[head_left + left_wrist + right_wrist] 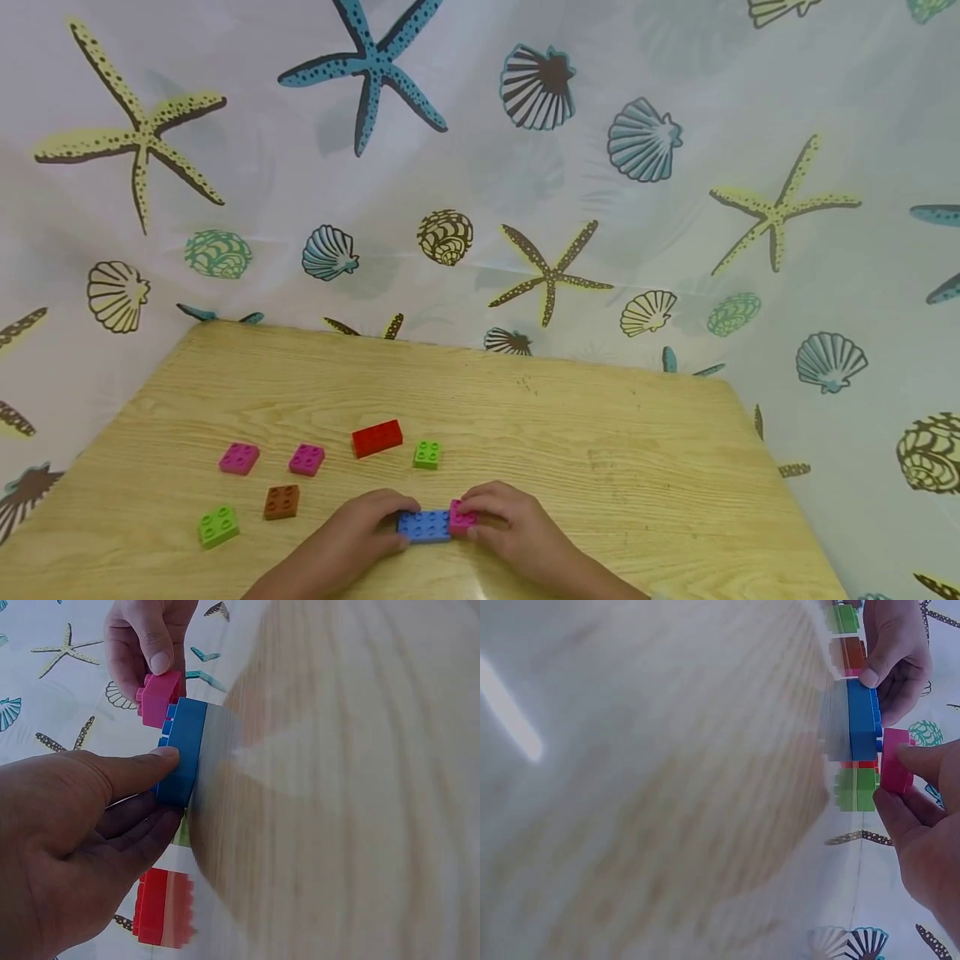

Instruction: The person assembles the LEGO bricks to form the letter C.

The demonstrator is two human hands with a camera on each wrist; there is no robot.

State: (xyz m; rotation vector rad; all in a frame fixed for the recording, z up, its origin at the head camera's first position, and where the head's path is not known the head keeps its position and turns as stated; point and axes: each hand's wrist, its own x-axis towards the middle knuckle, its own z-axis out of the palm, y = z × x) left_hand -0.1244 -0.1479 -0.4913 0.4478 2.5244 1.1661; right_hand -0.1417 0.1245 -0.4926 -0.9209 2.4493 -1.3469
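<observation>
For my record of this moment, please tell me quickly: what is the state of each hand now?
Left hand: closed, holding the blue brick.
Right hand: closed, holding a pink brick at the blue brick's end.

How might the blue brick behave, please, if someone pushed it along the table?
The blue brick is likely stiff, showing no bend where the left hand pinches it. It probably won't roll, being boxy and flat-sided. It may slide easily, since the table looks smooth.
</observation>
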